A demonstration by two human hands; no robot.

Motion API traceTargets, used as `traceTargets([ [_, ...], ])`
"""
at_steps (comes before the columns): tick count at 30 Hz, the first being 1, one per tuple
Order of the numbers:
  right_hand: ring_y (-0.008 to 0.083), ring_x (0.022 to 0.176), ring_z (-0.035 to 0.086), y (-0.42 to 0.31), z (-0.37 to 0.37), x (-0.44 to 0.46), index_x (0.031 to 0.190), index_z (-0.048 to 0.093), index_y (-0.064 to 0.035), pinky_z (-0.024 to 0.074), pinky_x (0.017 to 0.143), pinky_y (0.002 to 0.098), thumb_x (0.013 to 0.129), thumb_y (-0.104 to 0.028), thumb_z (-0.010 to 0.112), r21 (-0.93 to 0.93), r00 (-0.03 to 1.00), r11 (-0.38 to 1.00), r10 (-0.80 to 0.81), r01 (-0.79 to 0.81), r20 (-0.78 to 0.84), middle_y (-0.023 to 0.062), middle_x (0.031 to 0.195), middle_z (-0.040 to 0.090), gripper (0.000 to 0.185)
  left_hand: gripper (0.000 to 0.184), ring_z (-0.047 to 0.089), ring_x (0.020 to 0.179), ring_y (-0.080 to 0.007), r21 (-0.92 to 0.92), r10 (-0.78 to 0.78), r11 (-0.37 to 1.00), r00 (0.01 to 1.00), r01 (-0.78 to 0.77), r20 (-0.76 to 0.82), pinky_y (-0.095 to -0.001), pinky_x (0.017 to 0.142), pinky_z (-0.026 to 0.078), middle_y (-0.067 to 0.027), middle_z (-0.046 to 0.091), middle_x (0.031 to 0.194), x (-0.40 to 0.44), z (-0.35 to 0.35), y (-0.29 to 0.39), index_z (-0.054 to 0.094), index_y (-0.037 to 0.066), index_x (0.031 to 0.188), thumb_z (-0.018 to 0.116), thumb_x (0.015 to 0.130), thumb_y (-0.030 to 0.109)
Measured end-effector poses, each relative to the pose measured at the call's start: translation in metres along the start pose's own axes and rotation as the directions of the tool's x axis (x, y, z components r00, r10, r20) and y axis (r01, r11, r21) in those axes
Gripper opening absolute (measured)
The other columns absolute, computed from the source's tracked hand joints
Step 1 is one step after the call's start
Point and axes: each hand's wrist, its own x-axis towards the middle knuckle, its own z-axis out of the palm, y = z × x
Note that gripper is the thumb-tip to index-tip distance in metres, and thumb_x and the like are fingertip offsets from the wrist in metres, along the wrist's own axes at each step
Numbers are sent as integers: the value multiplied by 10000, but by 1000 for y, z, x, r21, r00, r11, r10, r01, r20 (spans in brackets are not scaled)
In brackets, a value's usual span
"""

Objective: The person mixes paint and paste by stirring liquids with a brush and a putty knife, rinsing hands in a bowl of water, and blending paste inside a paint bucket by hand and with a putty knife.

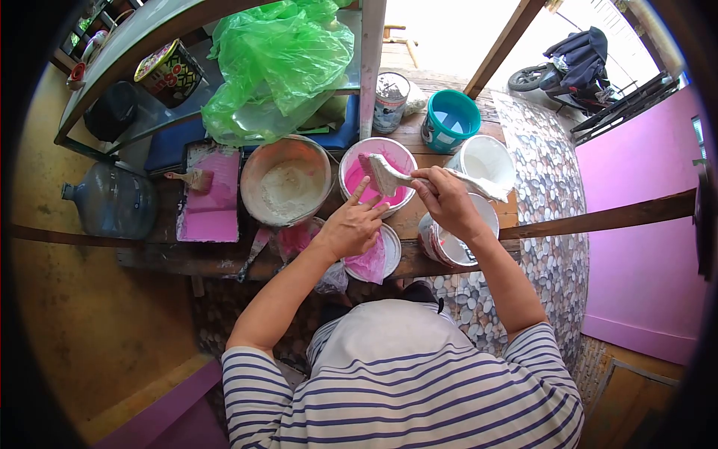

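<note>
My right hand [445, 196] is closed around the handle of a wide paintbrush [386, 176] smeared with white paint. Pink shows on its bristles, which hang over a white bucket [410, 200] of pink paint [357, 179]. My left hand [353, 227] is at the bucket's near rim, fingers stretched toward the bristles; whether they touch the brush I cannot tell. Below that hand, a pink-stained plastic bag [368, 262] lies on a round white lid [392, 251]. A white-smeared bucket [428, 238] stands under my right forearm.
Left of the paint are a tub of whitish powder [292, 183] and a paint tray [179, 217] with another brush [196, 179]. A teal bucket [453, 112] and a white bucket [490, 161] stand at right. Behind are a green plastic bag [280, 60] and a shelf post [371, 67].
</note>
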Motion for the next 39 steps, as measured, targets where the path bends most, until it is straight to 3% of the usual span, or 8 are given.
traceTargets([
  [7,345,879,685,27,29,-7,1094,649,-11,537,756,446,968,-188,620,-88,989,987,125,-131,-78,167,1006,679,219,123,567,1290,-270,-108,-96,990,990,85,-102,-589,1227,174,-114,660,1277,4,-19,-2,706,77,866,707,819,190],
  [14,248,809,648,57,91,3,903,663,-113,403,761,415,878,-203,675,-405,996,914,-32,-3,-81,70,834,695,94,179,674,1056,-300,-387,-341,900,878,201,-336,-377,897,536,-127,688,1169,74,-22,-46,670,17,1046,672,881,88],
  [18,258,868,630,64,115,8,866,698,-103,413,865,462,862,-254,678,-421,997,904,77,-68,3,63,782,691,153,165,681,875,-156,-697,-557,635,823,332,-116,-295,757,536,-88,692,1020,156,0,-75,688,30,1067,639,920,88],
  [24,279,991,584,55,111,-3,984,685,-83,343,1025,532,880,-249,664,-321,994,940,105,-113,-44,90,899,656,197,217,698,870,-191,-848,-551,396,830,351,86,-316,766,562,-117,696,1051,283,66,-113,664,4,1105,640,907,90],
  [26,277,1017,578,49,98,-14,1003,682,-73,323,1051,550,872,-218,662,-287,993,951,113,-113,-18,91,933,642,196,257,700,890,-184,-863,-562,181,770,472,303,-308,747,556,-106,679,1067,318,74,-113,605,-16,1186,598,957,100],
  [30,279,1044,578,40,79,-38,1012,671,-56,294,1095,571,845,-124,654,-133,996,989,49,-58,-73,87,965,618,181,223,732,841,-216,-806,-619,91,667,585,414,-319,643,571,-112,695,960,373,139,-144,613,-8,1114,581,900,47],
  [32,273,1057,581,38,64,-49,1000,680,-59,308,1095,567,866,-144,657,-116,996,992,43,-52,-80,85,977,622,160,200,735,813,-208,-769,-635,122,645,627,425,-330,639,575,-134,709,942,391,158,-151,643,0,1070,585,881,34],
  [39,235,1076,609,40,7,-87,1019,672,-71,367,1077,525,847,-104,720,56,985,993,106,-99,-134,67,1038,651,182,349,640,1168,-353,-89,-529,791,749,606,398,-431,972,530,-221,669,1226,408,183,-150,718,47,1154,610,823,31],
])
